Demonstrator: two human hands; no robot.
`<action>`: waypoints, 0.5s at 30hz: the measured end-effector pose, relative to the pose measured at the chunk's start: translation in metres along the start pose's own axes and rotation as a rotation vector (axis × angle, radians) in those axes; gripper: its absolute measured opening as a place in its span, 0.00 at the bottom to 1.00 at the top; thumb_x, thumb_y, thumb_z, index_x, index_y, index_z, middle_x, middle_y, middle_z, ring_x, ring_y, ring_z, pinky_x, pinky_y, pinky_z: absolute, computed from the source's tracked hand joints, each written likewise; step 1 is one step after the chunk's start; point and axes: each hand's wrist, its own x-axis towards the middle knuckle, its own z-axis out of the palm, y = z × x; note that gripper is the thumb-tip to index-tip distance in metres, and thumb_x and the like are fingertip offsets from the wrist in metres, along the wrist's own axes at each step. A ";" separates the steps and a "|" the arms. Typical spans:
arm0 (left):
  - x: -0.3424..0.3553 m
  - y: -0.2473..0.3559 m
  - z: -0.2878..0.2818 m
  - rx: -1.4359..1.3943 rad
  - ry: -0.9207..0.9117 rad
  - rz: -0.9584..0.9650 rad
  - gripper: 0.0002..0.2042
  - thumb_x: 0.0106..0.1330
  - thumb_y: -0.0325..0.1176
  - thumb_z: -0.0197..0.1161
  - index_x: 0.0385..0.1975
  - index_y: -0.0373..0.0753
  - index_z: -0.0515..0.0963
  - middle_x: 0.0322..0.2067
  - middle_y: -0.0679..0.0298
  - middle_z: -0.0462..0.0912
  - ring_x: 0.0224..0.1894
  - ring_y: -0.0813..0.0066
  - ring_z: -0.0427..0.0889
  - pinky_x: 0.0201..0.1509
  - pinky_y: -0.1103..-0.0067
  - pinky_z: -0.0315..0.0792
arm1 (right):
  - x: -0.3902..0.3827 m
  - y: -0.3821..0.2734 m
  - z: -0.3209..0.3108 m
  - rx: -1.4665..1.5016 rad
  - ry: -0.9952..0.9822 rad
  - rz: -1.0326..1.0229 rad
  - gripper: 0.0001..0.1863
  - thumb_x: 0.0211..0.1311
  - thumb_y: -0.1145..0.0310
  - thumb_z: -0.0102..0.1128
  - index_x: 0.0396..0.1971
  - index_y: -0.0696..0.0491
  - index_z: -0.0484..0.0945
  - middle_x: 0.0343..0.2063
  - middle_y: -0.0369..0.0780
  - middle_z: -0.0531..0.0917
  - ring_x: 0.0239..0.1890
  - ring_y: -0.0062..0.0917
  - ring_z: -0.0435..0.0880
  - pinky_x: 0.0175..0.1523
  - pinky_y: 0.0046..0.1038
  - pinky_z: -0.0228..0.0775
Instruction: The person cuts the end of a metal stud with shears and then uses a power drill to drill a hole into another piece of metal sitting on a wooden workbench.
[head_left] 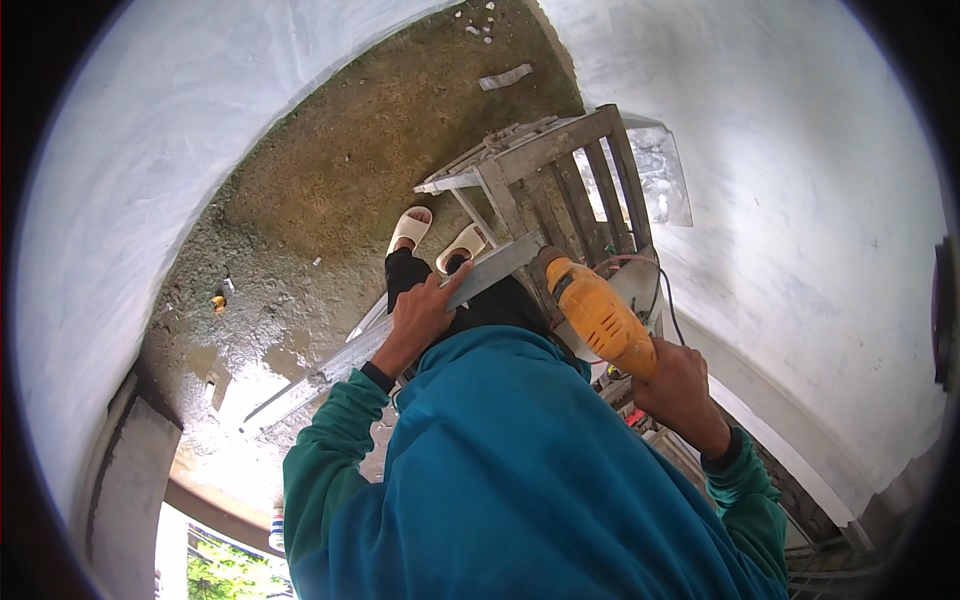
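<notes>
My right hand (pixel 680 392) is closed around the handle of an orange power drill (pixel 605 318), to the right of my body. The drill's dark front end is at the far end of a long grey metal bar (pixel 503 266); whether a bit enters the bar is hidden. My left hand (pixel 418 318) grips the bar partway along, its index finger stretched along the surface. From there the bar slants down to the left, past my left forearm. Its far end lies close to a wooden slatted chair (pixel 555 148).
A cable (pixel 668 300) loops behind the drill. A clear sheet (pixel 660 170) leans by the white wall (pixel 780 180) on the right. Small debris (pixel 220 300) dots the rough, partly wet floor (pixel 330 180). My feet in pale slippers (pixel 410 228) stand beside the chair.
</notes>
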 end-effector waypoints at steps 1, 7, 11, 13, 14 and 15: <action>0.000 0.000 0.000 -0.001 -0.003 -0.001 0.42 0.48 0.32 0.69 0.66 0.66 0.58 0.32 0.57 0.74 0.28 0.58 0.81 0.27 0.65 0.74 | 0.000 0.000 0.000 -0.012 0.000 -0.006 0.13 0.42 0.69 0.61 0.30 0.60 0.78 0.21 0.50 0.81 0.26 0.46 0.82 0.37 0.42 0.75; 0.001 -0.002 0.004 0.002 0.013 0.007 0.42 0.48 0.32 0.68 0.66 0.66 0.58 0.31 0.57 0.74 0.28 0.58 0.80 0.27 0.65 0.74 | 0.003 0.001 -0.003 -0.034 -0.025 0.021 0.14 0.42 0.68 0.62 0.31 0.59 0.79 0.22 0.50 0.81 0.28 0.46 0.83 0.39 0.42 0.76; 0.000 -0.001 0.003 0.003 0.014 0.005 0.42 0.48 0.31 0.68 0.66 0.66 0.59 0.31 0.58 0.74 0.27 0.59 0.80 0.27 0.66 0.74 | 0.010 0.010 -0.006 0.013 -0.075 0.097 0.15 0.42 0.67 0.62 0.31 0.59 0.79 0.23 0.52 0.82 0.31 0.47 0.83 0.43 0.42 0.75; -0.001 -0.002 0.003 -0.001 0.023 0.008 0.42 0.48 0.31 0.68 0.65 0.66 0.59 0.31 0.58 0.74 0.27 0.59 0.80 0.27 0.66 0.74 | 0.010 0.009 -0.009 0.026 -0.076 0.106 0.15 0.43 0.67 0.61 0.31 0.59 0.79 0.24 0.52 0.82 0.32 0.48 0.83 0.44 0.42 0.74; -0.002 -0.002 0.004 -0.001 0.024 0.006 0.42 0.48 0.31 0.68 0.65 0.66 0.59 0.31 0.58 0.74 0.27 0.59 0.80 0.27 0.66 0.74 | 0.010 0.009 -0.009 0.039 -0.077 0.116 0.15 0.43 0.67 0.61 0.31 0.59 0.79 0.24 0.52 0.82 0.33 0.48 0.82 0.45 0.43 0.74; -0.001 -0.002 0.004 -0.002 0.032 0.010 0.42 0.47 0.32 0.69 0.65 0.66 0.59 0.31 0.58 0.74 0.27 0.59 0.80 0.27 0.66 0.74 | 0.009 0.009 -0.009 0.037 -0.076 0.116 0.15 0.43 0.67 0.61 0.31 0.59 0.79 0.24 0.52 0.82 0.33 0.48 0.82 0.45 0.43 0.74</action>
